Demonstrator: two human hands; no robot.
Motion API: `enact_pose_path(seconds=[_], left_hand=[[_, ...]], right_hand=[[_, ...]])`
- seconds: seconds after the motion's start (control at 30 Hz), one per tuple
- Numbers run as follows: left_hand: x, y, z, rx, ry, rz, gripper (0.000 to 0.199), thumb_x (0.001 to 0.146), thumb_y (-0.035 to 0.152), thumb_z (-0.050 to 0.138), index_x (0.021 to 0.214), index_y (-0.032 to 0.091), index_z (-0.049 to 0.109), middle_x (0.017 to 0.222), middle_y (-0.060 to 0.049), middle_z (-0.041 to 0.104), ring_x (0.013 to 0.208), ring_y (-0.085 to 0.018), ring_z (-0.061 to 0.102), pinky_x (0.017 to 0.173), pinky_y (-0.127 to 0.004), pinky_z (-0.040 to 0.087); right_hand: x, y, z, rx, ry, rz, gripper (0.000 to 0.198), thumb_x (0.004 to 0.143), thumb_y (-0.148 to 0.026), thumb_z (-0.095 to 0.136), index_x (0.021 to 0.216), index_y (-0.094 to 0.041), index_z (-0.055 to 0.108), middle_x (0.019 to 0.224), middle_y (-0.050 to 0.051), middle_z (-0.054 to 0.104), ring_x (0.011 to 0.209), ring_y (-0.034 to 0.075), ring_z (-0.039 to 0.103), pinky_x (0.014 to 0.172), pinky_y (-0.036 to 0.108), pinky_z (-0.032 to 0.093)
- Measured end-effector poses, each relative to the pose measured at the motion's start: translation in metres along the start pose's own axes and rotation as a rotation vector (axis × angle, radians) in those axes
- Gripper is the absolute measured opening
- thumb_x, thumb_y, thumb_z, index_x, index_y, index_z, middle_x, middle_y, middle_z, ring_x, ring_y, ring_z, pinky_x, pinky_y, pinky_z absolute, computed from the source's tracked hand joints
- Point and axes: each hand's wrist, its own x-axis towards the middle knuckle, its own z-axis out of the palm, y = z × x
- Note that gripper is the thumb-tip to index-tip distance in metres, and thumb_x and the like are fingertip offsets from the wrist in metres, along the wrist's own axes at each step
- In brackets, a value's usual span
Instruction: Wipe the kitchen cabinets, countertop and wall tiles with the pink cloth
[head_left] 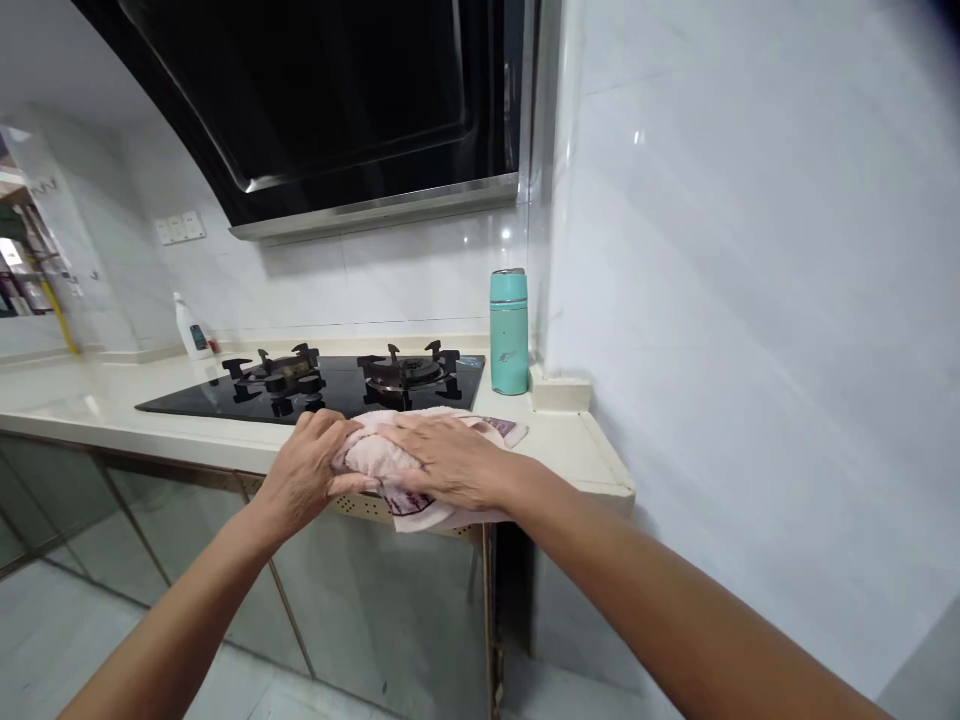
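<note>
We see 1 cloth [375, 455], frame center; left hand [306, 470] pinches its left side, right hand [450, 462] lies flat on top; hob [341, 382] left of center.

From my remote station I log one cloth [373, 453]: pale pink, fuzzy, purple-patterned border. State: bunched, creased. Lies across the front edge of the pale counter [574, 450], lower part hanging over it.

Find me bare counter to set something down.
Bare: counter right of the towel, in front of the turquoise bottle, and left of the stove. Crowded: the stove's front, with left hand and right hand on the towel.
</note>
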Motion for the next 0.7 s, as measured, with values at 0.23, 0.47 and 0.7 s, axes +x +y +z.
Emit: enact_pose_path(seconds=[0.23, 0.47, 0.7], left_hand=[[0.045, 0.08, 0.006, -0.169, -0.152, 0.117, 0.061, 0.088, 0.074, 0.05, 0.121, 0.023, 0.06, 0.141, -0.013, 0.054, 0.131, -0.031, 0.045, 0.105, -0.047, 0.038], [0.099, 0.126, 0.027, -0.139, -0.26, 0.076, 0.043, 0.094, 0.063, 0.05, 0.098, 0.022, 0.061, 0.105, -0.007, 0.066, 0.101, -0.026, 0.057, 0.087, -0.042, 0.042], [0.138, 0.063, 0.057, -0.025, -0.215, -0.151, 0.032, 0.098, 0.046, 0.048, 0.11, 0.02, 0.062, 0.106, -0.01, 0.062, 0.103, -0.027, 0.057, 0.086, -0.038, 0.046]], right_hand=[[-0.101, 0.035, -0.015, -0.062, 0.056, 0.229, 0.06, 0.104, -0.056, 0.026, 0.155, -0.028, 0.04, 0.161, 0.004, 0.035, 0.15, 0.029, 0.031, 0.122, 0.058, 0.026], [-0.136, 0.062, -0.026, -0.072, 0.177, 0.287, 0.064, 0.102, -0.06, 0.022, 0.143, -0.025, 0.057, 0.148, 0.006, 0.053, 0.139, 0.03, 0.048, 0.115, 0.052, 0.042], [-0.065, 0.058, -0.012, -0.136, 0.331, 0.359, 0.056, 0.105, -0.049, 0.018, 0.135, -0.02, 0.056, 0.125, 0.013, 0.064, 0.115, 0.027, 0.059, 0.1, 0.044, 0.047]])
